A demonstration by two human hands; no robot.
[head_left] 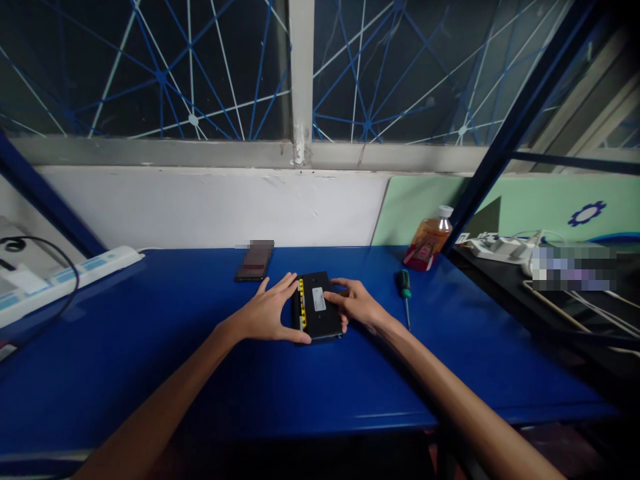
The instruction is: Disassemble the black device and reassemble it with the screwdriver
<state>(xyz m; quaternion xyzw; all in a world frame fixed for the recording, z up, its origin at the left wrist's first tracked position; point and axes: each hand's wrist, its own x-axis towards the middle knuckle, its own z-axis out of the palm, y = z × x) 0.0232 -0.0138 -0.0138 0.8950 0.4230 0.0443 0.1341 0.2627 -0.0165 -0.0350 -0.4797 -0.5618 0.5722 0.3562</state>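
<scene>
A black network switch point(325, 313) with a row of yellow ports down its left side and a pale label on top is at the middle of the blue table. My left hand point(265, 311) spans its port side, thumb at the near corner and fingertips at the far corner. On the opposite side, my right hand point(356, 303) grips the edge with the thumb on top and the other fingers at the side, partly hidden. A green-and-black-handled screwdriver point(405, 290) lies to the right of my right hand. Beyond my left hand is a dark phone point(255, 261).
A bottle of orange-red liquid point(429, 240) stands at the back right. White power strips point(75, 280) run along the left side. Cables and another white power strip point(500, 248) sit on a black surface at right. Blue frame posts rise at both sides, with windows behind.
</scene>
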